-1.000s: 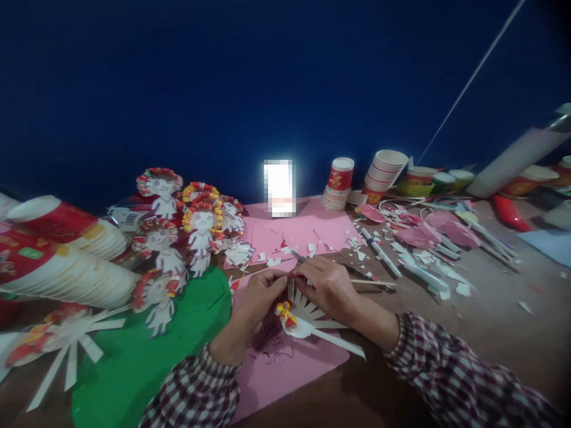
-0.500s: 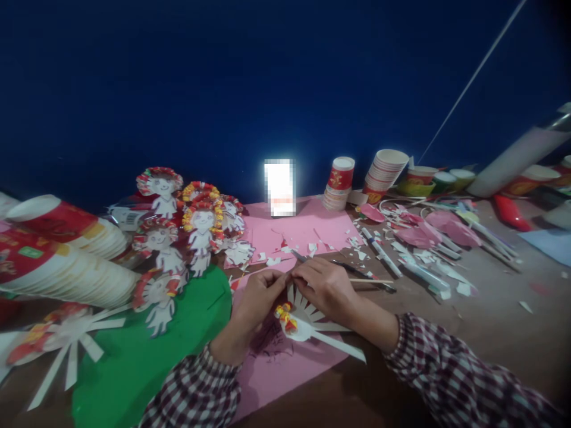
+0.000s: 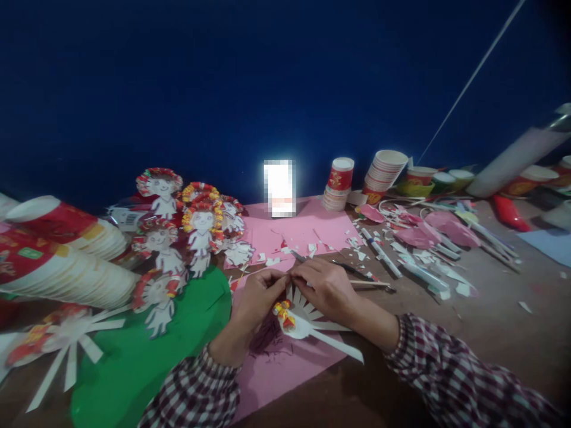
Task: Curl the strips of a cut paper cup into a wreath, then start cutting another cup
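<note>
The left hand (image 3: 257, 300) and right hand (image 3: 328, 288) meet at the fingertips, each narrowed to a pinch on what looks like one strip of a cut cup (image 3: 300, 330). The pinched end is hidden by the fingers, so whether it is curled cannot be told. The cup lies just below the fingertips, between the hands; its white base and yellow-red curls (image 3: 285, 313) show, while the right hand covers part of its fan of strips.

Under the hands, a pink sheet (image 3: 285, 386) is partly covered by the left forearm; the dark scribbles (image 3: 270, 342) on it are unreadable. A grey tip (image 3: 298, 256) pokes out just beyond the right hand, its other end hidden. A stick (image 3: 370, 283) runs out from behind the same hand.

Left of the left hand, a green sheet (image 3: 134, 368) runs off the bottom edge, a sleeve (image 3: 191, 392) over part of it. Farther left, a second cut cup (image 3: 71, 333) is blurred, and the stacked cups (image 3: 84, 267) are cut off by the edge. The dolls (image 3: 202, 223) beyond that hand overlap, the rear ones mostly hidden. Straight ahead of both hands, a bright screen (image 3: 279, 184) is pixelated past reading.
</note>
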`<state>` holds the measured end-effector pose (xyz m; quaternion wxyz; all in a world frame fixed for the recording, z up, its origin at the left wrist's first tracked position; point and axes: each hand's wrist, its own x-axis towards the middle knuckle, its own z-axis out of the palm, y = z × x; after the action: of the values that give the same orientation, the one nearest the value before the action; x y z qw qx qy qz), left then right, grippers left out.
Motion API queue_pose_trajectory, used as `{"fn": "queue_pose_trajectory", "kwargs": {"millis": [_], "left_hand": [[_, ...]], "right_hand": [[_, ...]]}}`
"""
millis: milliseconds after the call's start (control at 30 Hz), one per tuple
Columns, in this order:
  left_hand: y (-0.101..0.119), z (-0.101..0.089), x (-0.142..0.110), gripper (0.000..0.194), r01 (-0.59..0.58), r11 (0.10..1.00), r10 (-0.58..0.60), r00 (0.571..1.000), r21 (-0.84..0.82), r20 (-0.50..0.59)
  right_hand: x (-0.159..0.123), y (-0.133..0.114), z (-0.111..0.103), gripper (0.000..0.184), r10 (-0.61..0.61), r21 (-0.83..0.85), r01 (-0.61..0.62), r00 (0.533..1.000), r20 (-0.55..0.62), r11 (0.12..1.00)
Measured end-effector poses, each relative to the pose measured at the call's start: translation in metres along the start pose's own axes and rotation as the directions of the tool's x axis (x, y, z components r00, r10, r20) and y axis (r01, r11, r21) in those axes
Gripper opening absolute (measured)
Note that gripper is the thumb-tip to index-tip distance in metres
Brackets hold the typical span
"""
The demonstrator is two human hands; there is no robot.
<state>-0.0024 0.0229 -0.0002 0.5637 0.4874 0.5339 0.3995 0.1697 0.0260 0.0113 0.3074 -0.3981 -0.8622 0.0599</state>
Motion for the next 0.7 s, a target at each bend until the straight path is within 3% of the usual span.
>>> {"fn": "queue_pose_trajectory", "kwargs": {"millis": [400, 700], "left_hand": [[0.0050, 0.0008, 0.0003, 0.026, 0.061, 0.991, -0.056, 0.998, -0.121, 0.040], [0.0034, 0.0001, 0.0008, 0.024, 0.062, 0.995, -0.059, 0.997, -0.072, 0.052]], "right_hand": [[0.0005, -0.0008, -0.0013, 0.013, 0.017, -0.018, -0.017, 1.000, -0.007, 1.000], [0.0002, 0.0003, 0.0006, 0.008, -0.027, -0.050, 0.026, 0.999, -0.026, 0.998]]}}
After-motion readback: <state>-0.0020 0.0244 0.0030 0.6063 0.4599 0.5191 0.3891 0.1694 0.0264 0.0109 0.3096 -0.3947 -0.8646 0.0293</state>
